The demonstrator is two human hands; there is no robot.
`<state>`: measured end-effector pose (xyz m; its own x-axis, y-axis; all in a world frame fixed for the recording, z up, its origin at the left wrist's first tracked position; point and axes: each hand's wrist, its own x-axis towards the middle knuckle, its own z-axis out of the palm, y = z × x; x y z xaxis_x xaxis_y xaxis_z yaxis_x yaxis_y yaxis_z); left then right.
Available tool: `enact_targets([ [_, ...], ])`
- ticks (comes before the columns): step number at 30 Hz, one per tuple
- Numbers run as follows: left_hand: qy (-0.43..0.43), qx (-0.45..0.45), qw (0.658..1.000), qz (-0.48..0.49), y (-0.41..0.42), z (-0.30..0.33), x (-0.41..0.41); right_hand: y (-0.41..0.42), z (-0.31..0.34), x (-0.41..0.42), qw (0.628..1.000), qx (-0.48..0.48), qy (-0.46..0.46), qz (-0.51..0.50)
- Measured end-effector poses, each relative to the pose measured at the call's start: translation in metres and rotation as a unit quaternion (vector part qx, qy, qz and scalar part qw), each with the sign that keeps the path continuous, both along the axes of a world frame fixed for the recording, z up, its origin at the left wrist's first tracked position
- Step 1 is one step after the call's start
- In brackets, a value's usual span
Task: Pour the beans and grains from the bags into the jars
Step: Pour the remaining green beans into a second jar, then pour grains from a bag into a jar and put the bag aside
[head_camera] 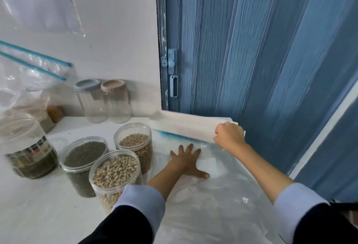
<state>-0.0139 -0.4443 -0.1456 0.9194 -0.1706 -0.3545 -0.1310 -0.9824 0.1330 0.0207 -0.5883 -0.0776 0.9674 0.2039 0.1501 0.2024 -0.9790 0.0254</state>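
An emptied clear zip bag (217,168) is spread flat on the white table (29,214), right of three open filled jars: green grains (83,164), black-eyed beans (114,175), tan beans (135,144). The left hand (187,163) is pressed flat on the bag, fingers straight and spread. The right hand (229,134) is curled round the bag's far edge near the blue zip strip (174,134), which looks motion-blurred.

The bag is judged light, limp and slippery; the stiffer zip edge is the best hold.

Room is tight: the blue folding door (261,49) stands just beyond the table's right edge and the jars sit just beside the left hand, easily knocked. Two lidded empty jars (102,102) wait at the wall, with more bags (29,80) far left.
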Motion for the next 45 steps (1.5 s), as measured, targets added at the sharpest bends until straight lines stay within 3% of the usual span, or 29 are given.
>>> enact_targets([
  [5,0.008,-0.006,1.000,0.000,0.002,0.004,-0.001,-0.013,-0.027,0.008,0.994,-0.015,0.107,-0.009],
  [10,0.016,-0.061,0.998,0.029,0.002,0.022,0.003,-0.017,0.000,0.011,0.981,0.022,0.192,-0.009],
  [18,-0.157,-0.198,0.967,0.044,0.042,0.134,0.013,0.038,0.101,0.022,0.989,0.063,0.116,0.072],
  [25,-0.263,-0.241,0.924,0.139,0.162,0.201,-0.019,0.161,0.149,0.015,0.972,0.098,0.114,0.183],
  [32,-0.354,-0.271,0.863,0.237,0.331,0.220,-0.074,0.311,0.135,-0.026,0.926,0.129,0.194,0.298],
  [35,-0.347,-0.274,0.861,0.253,0.386,0.213,-0.089,0.366,0.110,-0.035,0.910,0.071,0.232,0.336],
  [38,-0.300,-0.278,0.876,0.256,0.430,0.190,-0.092,0.408,0.081,-0.039,0.904,-0.023,0.294,0.310],
  [42,-0.242,-0.351,0.871,0.243,0.460,0.153,-0.089,0.443,0.036,-0.040,0.903,-0.196,0.333,0.191],
  [45,-0.181,-0.423,0.855,0.239,0.462,0.138,-0.085,0.455,0.004,-0.038,0.885,-0.224,0.403,0.073],
])
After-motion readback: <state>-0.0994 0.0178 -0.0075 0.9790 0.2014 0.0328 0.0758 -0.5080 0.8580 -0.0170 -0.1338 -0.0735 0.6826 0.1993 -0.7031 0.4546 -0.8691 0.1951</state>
